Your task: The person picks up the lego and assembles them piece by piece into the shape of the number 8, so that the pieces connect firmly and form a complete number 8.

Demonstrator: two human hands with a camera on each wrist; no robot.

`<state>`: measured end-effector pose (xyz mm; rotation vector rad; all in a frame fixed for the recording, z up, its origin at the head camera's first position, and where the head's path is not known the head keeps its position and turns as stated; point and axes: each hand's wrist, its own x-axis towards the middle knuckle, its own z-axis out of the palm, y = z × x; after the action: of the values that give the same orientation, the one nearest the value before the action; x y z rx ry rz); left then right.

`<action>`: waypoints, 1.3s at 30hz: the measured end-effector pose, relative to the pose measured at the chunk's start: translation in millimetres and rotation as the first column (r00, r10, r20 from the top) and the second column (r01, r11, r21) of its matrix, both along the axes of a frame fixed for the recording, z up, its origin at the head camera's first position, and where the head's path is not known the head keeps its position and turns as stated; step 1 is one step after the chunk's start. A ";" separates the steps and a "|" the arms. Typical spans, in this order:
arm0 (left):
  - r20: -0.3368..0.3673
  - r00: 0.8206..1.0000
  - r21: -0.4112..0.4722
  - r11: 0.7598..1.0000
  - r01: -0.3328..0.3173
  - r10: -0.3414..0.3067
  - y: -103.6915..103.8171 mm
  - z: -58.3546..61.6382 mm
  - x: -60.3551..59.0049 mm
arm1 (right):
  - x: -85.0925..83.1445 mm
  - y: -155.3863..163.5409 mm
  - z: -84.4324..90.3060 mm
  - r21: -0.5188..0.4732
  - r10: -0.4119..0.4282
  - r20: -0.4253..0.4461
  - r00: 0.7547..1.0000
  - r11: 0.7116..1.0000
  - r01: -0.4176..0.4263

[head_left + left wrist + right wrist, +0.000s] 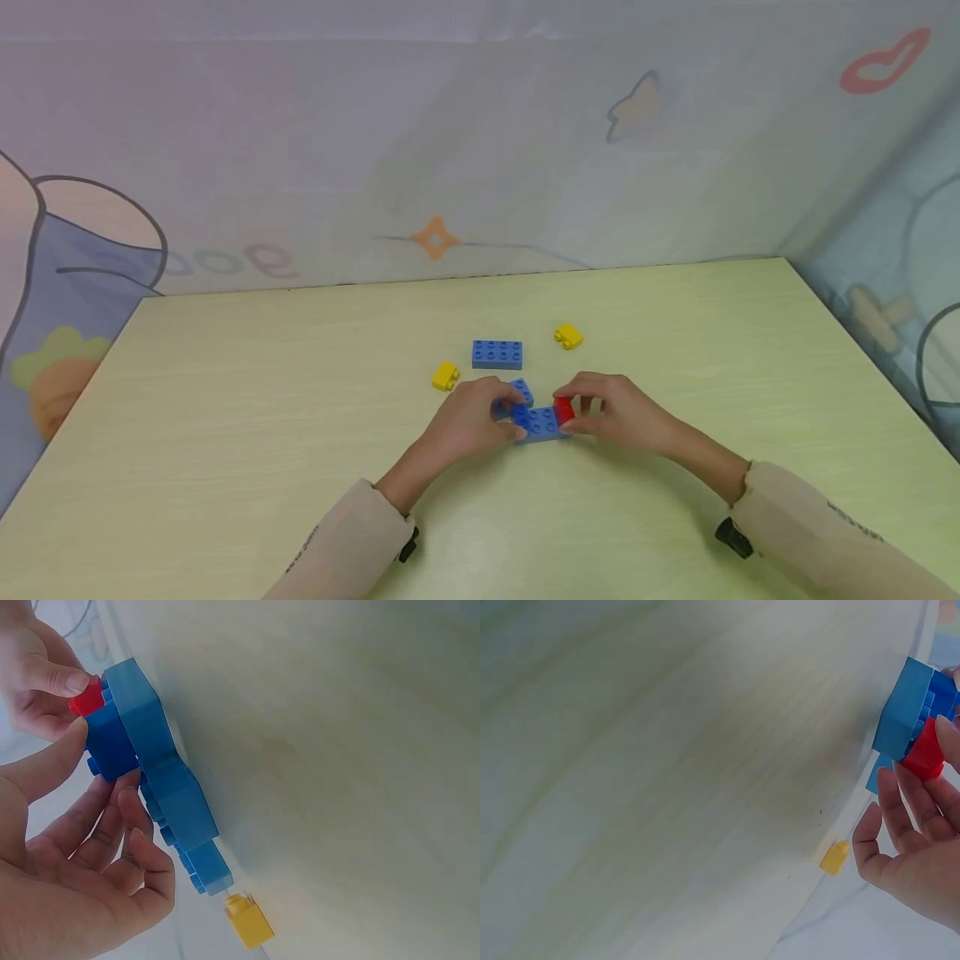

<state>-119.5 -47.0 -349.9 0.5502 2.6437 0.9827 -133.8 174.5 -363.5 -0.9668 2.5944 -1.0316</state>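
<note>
A light blue brick with studs (543, 423) lies on the table between the two hands. At its left end my left hand (471, 421) pinches a small dark blue brick (112, 746) between thumb and fingers, on top of the light blue one. Over the right end, my right hand (626, 414) grips a small red brick (926, 750) with thumb and fingertips. In the left wrist view the red brick (90, 699) sits right beside the dark blue one. Just behind, partly hidden by the left hand, is another light blue brick (522, 389).
Farther back lies a third light blue brick (497, 355), studs up. One small yellow brick (446, 376) is left of it, and another yellow brick (569, 336) lies to its right. A printed cloth (480, 142) hangs behind the table's (262, 400) far edge.
</note>
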 end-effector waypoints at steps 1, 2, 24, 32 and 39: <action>-0.001 1.000 0.000 1.000 -0.001 0.001 0.1 -0.1 0.0 | -0.1 0.2 -0.4 -0.007 -0.002 0.007 1.000 1.000 0.002; -0.001 1.000 -0.001 1.000 -0.001 0.001 0.1 -0.2 0.1 | -0.1 0.4 -0.7 -0.012 -0.002 0.008 1.000 1.000 0.002; 0.004 1.000 0.017 1.000 -0.003 0.003 0.1 3.4 1.3 | 2.4 0.7 -5.0 -0.008 -0.026 -0.042 0.999 1.000 0.026; 0.010 1.000 0.016 1.000 -0.003 0.003 0.0 3.5 0.3 | 1.1 1.7 -5.6 -0.047 -0.037 -0.001 0.999 0.998 0.037; 0.022 1.000 0.015 1.000 0.002 -0.002 0.2 3.6 0.3 | 0.2 6.9 -5.1 -0.056 0.005 0.011 1.000 0.998 -0.004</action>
<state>-119.2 -46.8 -346.3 0.5420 2.6184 1.0027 -133.6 181.4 -368.5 -0.9765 2.5664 -1.1113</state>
